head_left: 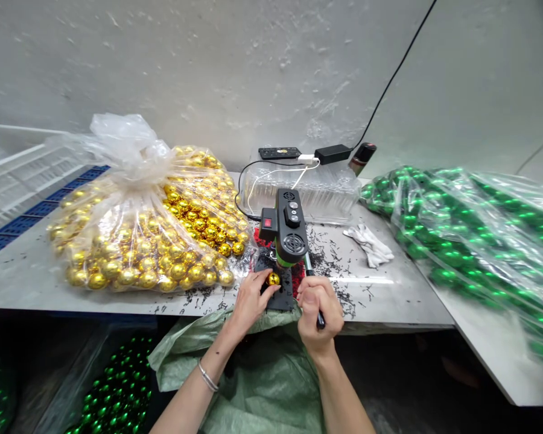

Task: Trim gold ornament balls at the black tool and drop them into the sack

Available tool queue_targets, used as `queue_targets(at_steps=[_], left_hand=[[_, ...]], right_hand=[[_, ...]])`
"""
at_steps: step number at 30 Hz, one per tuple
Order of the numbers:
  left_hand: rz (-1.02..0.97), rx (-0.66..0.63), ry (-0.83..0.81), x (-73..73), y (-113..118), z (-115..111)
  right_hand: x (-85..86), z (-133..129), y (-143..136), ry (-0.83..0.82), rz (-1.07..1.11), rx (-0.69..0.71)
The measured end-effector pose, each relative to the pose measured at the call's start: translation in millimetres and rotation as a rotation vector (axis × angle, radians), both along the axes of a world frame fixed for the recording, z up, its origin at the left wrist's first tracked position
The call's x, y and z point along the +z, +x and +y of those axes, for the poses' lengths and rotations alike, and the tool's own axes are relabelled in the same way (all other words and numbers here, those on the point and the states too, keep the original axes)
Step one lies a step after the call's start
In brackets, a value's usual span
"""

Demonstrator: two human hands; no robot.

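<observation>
Table [405, 304], front edge running crosswise; open room right of lever [321, 320], its long axis aimed toward that edge; right hand [317, 306] clasping lever; left hand [251, 296] pinching ball [274, 278]

Workshop, from where I'm standing: rough grey wall [199, 78], worktable [407, 301] littered with dark scraps [326, 265], black benchtop machine [291, 220], clear bag [133, 160] of gold balls [194, 220], another bag [475, 187] of green balls [452, 258], white plastic crate [27, 175].

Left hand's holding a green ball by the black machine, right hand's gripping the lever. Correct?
Not quite: the head view shows the left hand holding a gold ball, not green, by the black machine; the right hand grips the lever.
</observation>
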State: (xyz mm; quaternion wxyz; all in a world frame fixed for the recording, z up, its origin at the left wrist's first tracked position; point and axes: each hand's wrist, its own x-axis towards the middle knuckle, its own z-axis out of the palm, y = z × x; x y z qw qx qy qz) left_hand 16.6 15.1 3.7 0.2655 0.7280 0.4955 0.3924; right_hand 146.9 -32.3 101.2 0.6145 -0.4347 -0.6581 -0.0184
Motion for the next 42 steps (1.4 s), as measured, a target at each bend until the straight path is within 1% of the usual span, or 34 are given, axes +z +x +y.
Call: queue_targets(at_steps=[4, 7, 9, 12, 14, 16, 19, 22, 26, 28, 29, 31, 33, 35, 36, 37, 38, 40, 41, 42], left_hand=[[0.07, 0.029, 0.094, -7.1, 6, 3], [0.075, 0.035, 0.123, -10.9, 8, 4], [0.077, 0.036, 0.128, -12.0, 8, 4], [0.083, 0.037, 0.136, -12.4, 7, 4], [0.084, 0.032, 0.144, -12.9, 7, 4], [0.083, 0.03, 0.149, -13.7, 7, 4], [0.078, 0.04, 0.15, -15.3, 7, 4], [0.073, 0.042, 0.147, -16.0, 8, 4], [0.075, 0.037, 0.138, -15.8, 8, 4], [0.08, 0.035, 0.132, -15.4, 8, 6], [0.08, 0.033, 0.13, -15.1, 9, 8], [0.07, 0.025, 0.127, -14.2, 9, 9], [0.043, 0.017, 0.123, -12.8, 6, 6], [0.027, -0.015, 0.129, -10.2, -1, -6], [0.034, -0.045, 0.136, -8.4, -6, -14], [0.053, -0.083, 0.146, -5.9, -12, -22], [0.082, -0.123, 0.158, -2.8, -19, -30], [0.145, -0.17, 0.187, 5.2, -32, -40], [0.165, -0.159, 0.207, 10.0, -38, -38], [0.18, -0.119, 0.23, 14.9, -42, -32]], right_hand=[[1.6, -1, -1, -0.009, 0.006, 0.002], [-2.2, -2, -1, -0.017, 0.018, 0.012], [-9.3, -3, 1, -0.019, 0.007, 0.025], [-24.8, -1, 4, 0.019, -0.081, 0.046], [-35.2, 1, 5, 0.058, -0.134, 0.037], [-43.7, 4, 5, 0.099, -0.133, 0.007], [-52.8, 9, 3, 0.152, -0.094, -0.025], [-61.3, 11, 3, 0.145, -0.089, -0.028], [-70.7, 12, 5, 0.155, -0.175, -0.013], [-66.5, 10, 5, 0.145, -0.172, -0.012], [-60.2, 8, 5, 0.129, -0.143, -0.013], [-39.3, 6, 4, 0.091, -0.061, -0.013], [-11.3, 5, 3, 0.046, -0.002, -0.005], [14.3, 5, 2, -0.03, 0.031, 0.007], [23.3, 5, 2, -0.051, 0.038, 0.017], [28.7, 5, 2, -0.062, 0.04, 0.021], [30.4, 5, 2, -0.062, 0.039, 0.023], [24.6, 4, 0, -0.045, 0.038, 0.015], [18.9, 4, -1, -0.034, 0.041, 0.012], [12.7, 3, -1, -0.025, 0.046, 0.01]])
